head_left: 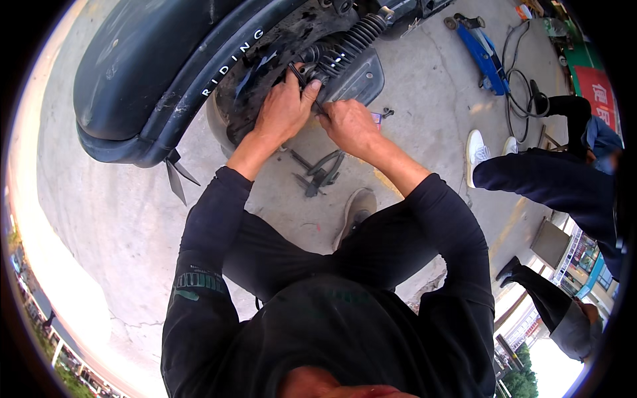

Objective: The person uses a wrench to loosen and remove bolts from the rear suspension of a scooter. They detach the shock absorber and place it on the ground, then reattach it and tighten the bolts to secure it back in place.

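A black scooter rear end with a seat fills the upper left, and a black coil-spring shock absorber slants down beside the wheel area. My left hand is closed at the lower end of the shock, thumb and forefinger next to a thin dark rod. Close by on its right, my right hand is curled with its fingertips at a dark piece below the shock. What either hand grips is mostly hidden by the fingers. A black plastic cover lies behind the shock.
On the concrete below my hands lies a black metal bracket. Small dark parts rest right of my right hand. A blue floor jack and a black hose lie farther right. Two people are at the right, one in white shoes.
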The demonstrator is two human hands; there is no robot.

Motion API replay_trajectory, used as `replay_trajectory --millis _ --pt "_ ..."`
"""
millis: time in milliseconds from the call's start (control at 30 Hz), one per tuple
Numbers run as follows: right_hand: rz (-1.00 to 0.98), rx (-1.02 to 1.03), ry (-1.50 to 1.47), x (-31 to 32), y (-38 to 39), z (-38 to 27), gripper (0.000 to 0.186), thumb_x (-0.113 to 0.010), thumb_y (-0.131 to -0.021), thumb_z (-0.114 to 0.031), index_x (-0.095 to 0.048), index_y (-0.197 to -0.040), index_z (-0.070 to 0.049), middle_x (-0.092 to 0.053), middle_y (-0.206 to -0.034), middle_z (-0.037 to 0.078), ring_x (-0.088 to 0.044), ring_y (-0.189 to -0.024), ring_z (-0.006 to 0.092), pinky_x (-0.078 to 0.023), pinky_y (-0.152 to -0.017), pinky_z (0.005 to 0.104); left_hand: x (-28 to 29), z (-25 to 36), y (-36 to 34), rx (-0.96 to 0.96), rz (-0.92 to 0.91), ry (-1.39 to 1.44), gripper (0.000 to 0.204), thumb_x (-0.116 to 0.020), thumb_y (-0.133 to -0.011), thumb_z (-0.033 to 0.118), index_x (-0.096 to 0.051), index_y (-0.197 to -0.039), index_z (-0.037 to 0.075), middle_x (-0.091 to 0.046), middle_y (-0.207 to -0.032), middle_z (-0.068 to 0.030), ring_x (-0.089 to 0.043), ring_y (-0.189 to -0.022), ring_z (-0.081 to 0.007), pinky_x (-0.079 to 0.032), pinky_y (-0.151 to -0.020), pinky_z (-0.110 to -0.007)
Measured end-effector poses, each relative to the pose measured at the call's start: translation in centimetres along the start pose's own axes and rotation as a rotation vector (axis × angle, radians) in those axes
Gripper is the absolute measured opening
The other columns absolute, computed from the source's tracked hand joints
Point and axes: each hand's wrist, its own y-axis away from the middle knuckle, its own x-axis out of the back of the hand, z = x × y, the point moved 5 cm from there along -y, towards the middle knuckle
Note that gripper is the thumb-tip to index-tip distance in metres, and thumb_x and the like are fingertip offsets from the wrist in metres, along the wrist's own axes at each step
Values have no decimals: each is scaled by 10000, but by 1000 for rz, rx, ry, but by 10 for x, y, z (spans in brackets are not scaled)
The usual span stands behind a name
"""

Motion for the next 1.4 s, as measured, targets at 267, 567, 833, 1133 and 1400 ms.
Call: replay_trajectory --millis 267,567,833,1133,1400 --pt "10 -436 -1765 9 23 30 274 -601 -978 -200 -581 -1158 6 -694 -1019 115 -694 -836 173 -559 -726 275 2 -3 3 18 -4 35 419 -420 -996 277 -455 -1298 -13 -625 -1035 -335 -571 -992 -522 -435 -874 -546" --pt "0 -507 -1606 -13 18 32 207 -548 -1010 -200 -539 -1124 -27 -680 -1072 96 -638 -838 120 -535 -772 267 -1 -2 1 17 29 -2 352 -433 -979 187 -490 -1266 -8 -627 -1030 -333 -580 -999 -513 -449 -855 -521" --pt "65 -497 -1576 -14 7 30 162 -550 -1008 -207 -547 -1074 -59 -691 -1034 58 -626 -815 106 -514 -738 262 -1 -4 0 14 28 4 323 -441 -983 173 -498 -1241 -14 -624 -1023 -331 -577 -994 -511 -450 -837 -529" --pt "57 -497 -1620 -17 4 26 184 -557 -1005 -221 -581 -1067 -49 -700 -1017 60 -624 -782 98 -529 -706 261 -1 -5 -1 11 32 -10 324 -446 -983 180 -492 -1239 -14 -628 -1002 -334 -585 -978 -508 -452 -831 -534" --pt "-75 -384 -1393 -13 0 36 239 -547 -1012 -250 -646 -1045 -35 -705 -1024 69 -622 -822 113 -532 -748 266 -5 -6 -1 36 6 0 351 -447 -982 196 -469 -1252 -26 -634 -964 -336 -599 -946 -504 -461 -822 -544"
